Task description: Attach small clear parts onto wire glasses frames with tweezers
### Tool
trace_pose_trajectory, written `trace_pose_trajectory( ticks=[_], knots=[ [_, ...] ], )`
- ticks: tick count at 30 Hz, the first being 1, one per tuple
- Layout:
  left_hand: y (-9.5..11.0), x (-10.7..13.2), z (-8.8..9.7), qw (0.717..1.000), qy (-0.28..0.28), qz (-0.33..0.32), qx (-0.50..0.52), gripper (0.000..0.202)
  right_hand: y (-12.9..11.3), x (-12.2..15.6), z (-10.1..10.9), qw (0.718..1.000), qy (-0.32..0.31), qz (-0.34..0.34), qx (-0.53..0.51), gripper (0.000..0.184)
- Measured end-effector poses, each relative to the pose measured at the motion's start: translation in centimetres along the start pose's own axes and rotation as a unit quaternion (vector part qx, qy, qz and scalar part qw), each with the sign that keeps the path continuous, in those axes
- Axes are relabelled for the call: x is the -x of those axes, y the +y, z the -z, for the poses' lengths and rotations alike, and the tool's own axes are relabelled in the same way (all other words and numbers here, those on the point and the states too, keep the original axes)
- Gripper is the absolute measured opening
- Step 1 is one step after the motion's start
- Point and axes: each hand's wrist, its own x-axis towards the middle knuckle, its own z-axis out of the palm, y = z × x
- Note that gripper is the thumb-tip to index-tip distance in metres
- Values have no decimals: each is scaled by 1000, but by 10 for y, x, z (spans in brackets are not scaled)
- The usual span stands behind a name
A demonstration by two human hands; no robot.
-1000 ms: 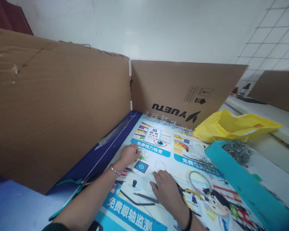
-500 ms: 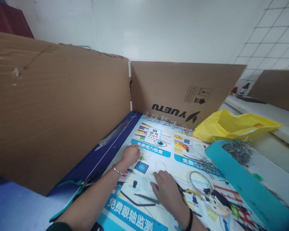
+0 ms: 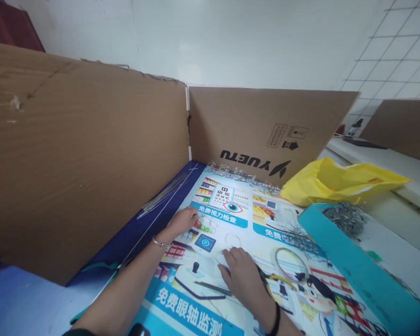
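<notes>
My left hand (image 3: pixel 182 222), with a bracelet at its wrist, is closed in a pinch above the printed poster board (image 3: pixel 227 219). Faint loops of thin wire (image 3: pixel 207 225) show beside its fingertips. Lower and to the right, my right hand (image 3: pixel 243 273) has its fingers bent together, and a thin wire loop (image 3: pixel 234 241) rises at its fingertips. Its exact grip is partly hidden. A tool with yellow and black handles (image 3: pixel 280 279), perhaps pliers, lies partly behind the right hand. Further right rests a larger wire ring (image 3: pixel 292 264). A dark thin rod (image 3: pixel 213 288) lies left of the right hand.
Cardboard panels (image 3: pixel 91 163) stand at left and back (image 3: pixel 266 130). Straight wires (image 3: pixel 164 193) lie along the left panel. On the right are a yellow bag (image 3: pixel 336 186) and a blue-edged tray (image 3: pixel 357 266) with tangled wire pieces (image 3: pixel 346 219). Green-handled scissors-like tool (image 3: pixel 100 266) lies lower left.
My left hand has moved a little left and up, away from the right hand. My right hand stays in nearly the same place.
</notes>
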Motion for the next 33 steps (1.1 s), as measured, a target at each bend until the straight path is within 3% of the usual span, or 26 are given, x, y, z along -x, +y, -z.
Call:
trace_pose_trajectory(
  ticks=[6,13,20,26,33],
  knots=[
    [-8,-2,2,994,2,-67,87,17,0,-1,0,1000,-7,-2,-3,24],
    [16,11,5,979,-19,-103,175,15,1,-1,0,1000,-12,-8,-13,26],
    [22,14,-5,963,-12,-15,270,12,1,-2,3,1000,-15,-8,-26,24],
    [13,11,1,913,-50,64,399,18,2,-2,2,999,-14,-7,-29,24],
    [11,12,-3,864,-105,101,482,26,3,-1,-1,1000,-8,-2,-28,25]
  ],
)
